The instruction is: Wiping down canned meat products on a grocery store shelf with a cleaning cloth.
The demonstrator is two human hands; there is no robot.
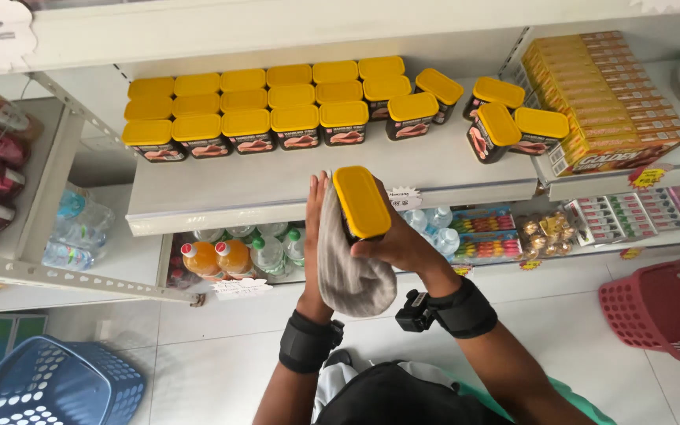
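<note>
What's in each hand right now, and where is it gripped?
Right hand grips the yellow-lidded tin by its side below the lid; left hand holds a grey cloth against the tin.

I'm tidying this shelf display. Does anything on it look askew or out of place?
Yes. Most yellow-lidded tins stand in neat rows, but one tin at the right end lies tipped on its side, and its neighbours sit turned at angles.

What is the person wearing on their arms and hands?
Both arms are bare, with no sleeves and no gloves. The left hand has a wide black band round the wrist. The right hand has a matching black wrist band, with a small black boxy gadget clipped to its side. I see no rings or cables.
</note>
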